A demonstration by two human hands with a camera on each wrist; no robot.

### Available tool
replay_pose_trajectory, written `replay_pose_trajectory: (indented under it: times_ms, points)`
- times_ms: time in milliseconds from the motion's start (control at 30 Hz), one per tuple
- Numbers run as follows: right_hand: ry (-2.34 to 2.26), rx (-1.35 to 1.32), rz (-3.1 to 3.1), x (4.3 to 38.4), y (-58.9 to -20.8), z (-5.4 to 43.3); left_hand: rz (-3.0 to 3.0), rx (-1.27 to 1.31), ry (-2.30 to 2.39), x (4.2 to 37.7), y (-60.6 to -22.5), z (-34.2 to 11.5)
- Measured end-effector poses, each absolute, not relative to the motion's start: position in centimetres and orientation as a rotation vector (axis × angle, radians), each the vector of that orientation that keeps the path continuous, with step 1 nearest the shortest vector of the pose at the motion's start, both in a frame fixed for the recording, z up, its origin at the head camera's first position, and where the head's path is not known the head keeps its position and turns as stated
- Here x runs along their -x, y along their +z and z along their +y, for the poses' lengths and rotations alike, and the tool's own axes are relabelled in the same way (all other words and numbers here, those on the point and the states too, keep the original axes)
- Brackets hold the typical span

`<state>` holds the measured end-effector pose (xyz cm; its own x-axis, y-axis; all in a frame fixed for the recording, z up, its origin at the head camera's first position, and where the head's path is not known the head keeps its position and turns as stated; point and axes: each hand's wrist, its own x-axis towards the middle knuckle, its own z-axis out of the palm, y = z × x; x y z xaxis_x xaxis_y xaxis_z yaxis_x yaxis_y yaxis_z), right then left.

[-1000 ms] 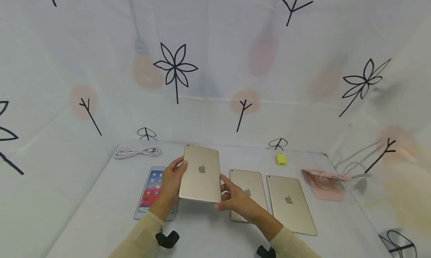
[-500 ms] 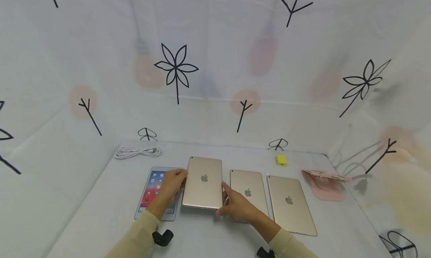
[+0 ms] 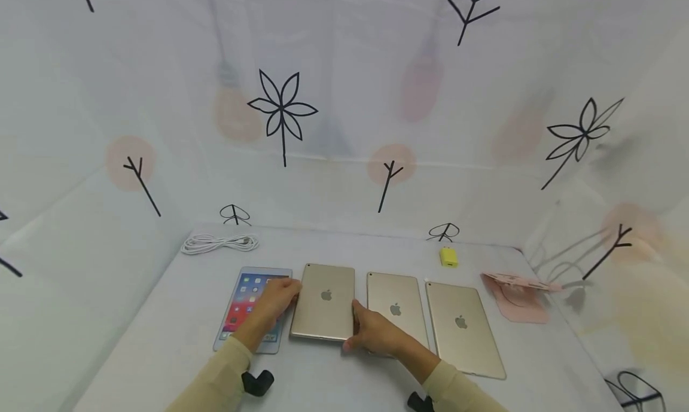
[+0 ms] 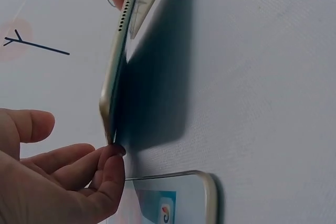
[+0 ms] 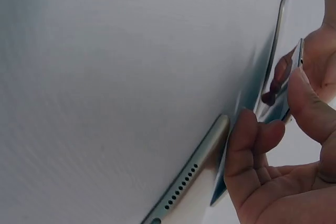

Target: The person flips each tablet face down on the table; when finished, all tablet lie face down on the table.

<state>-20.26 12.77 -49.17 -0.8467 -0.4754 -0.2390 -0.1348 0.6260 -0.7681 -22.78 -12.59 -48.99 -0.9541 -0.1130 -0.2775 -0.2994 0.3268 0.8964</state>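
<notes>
A gold tablet (image 3: 325, 304), back up with a dark apple logo, lies nearly level between my two hands. In the left wrist view the gap and shadow beneath its edge (image 4: 113, 77) show it just above the table. My left hand (image 3: 277, 298) holds its left edge with curled fingertips, the thumb raised away. At the lower right edge, my right hand (image 3: 377, 331) pinches it between thumb and bent fingers. A white tablet (image 3: 244, 301) with its screen lit lies partly under my left forearm. Another gold tablet (image 3: 398, 310) lies partly behind my right hand.
A third gold tablet (image 3: 465, 331) lies face down farther right. A pink stand (image 3: 522, 301) is at the table's right side, and a yellow charger block (image 3: 448, 256) sits near the back. A coiled white cable (image 3: 215, 243) rests at the back left.
Both hands have lowered the held gold tablet toward the table, and it has tipped from upright to nearly flat. The other things have stayed where they were.
</notes>
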Motion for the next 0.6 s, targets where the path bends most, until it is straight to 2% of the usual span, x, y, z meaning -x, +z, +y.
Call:
replay_pose_trajectory:
  times_ms: [600]
  points:
    - [-0.97,0.464,2.44,20.29,-49.06,12.73,2.377,0.288,1.709,22.64,-49.11,-12.31]
